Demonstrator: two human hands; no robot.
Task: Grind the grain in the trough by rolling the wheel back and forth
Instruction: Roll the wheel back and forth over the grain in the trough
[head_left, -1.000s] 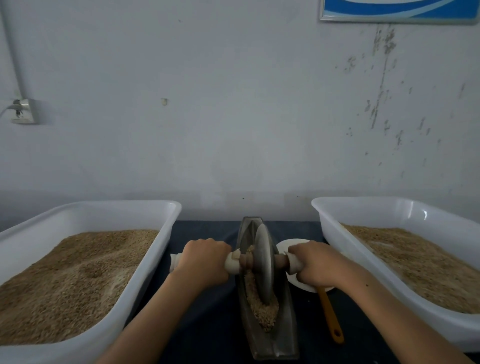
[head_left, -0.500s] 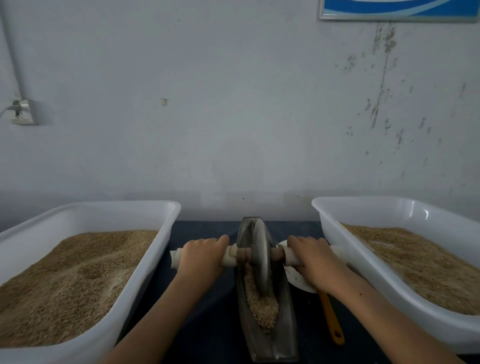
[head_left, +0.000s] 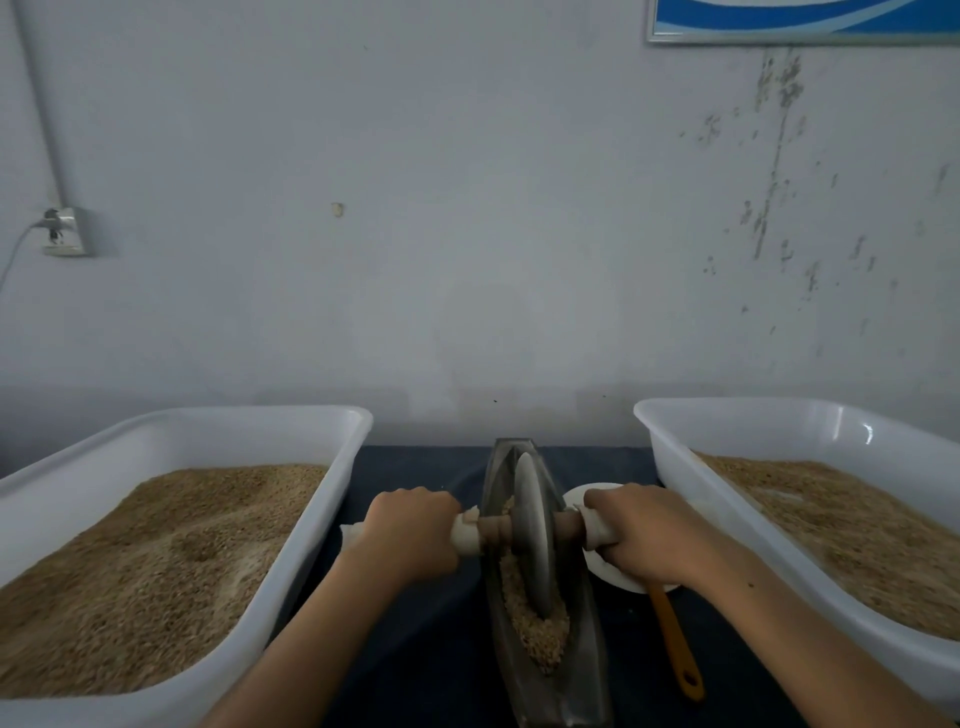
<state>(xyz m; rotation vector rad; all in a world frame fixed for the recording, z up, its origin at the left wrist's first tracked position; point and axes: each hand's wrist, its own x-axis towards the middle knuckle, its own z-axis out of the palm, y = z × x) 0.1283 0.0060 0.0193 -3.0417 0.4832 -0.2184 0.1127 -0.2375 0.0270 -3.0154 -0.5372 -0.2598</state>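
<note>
Dark table (head_left: 415, 670): grain-filled white tubs (head_left: 332, 499) flank trough (head_left: 587, 675); both hands (head_left: 413, 535) grip wheel (head_left: 532, 530).

Two grain-filled white tubs, the left tub (head_left: 332, 499) and the right tub (head_left: 675, 483), wall in a narrow strip of dark desk (head_left: 415, 467). The trough (head_left: 587, 649) splits it; a white bowl (head_left: 597, 569) and orange handle (head_left: 672, 639) crowd the right lane, seemingly touching that tub.

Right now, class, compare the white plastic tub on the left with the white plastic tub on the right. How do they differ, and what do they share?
The white plastic tub on the left shows its grain heaped unevenly, with a dent in the surface; the white plastic tub on the right holds a smoother, flatter layer. The left tub stands apart from the small white dish; the right tub has that dish beside it. Both hold similar tan grain and flank the metal trough.
</note>
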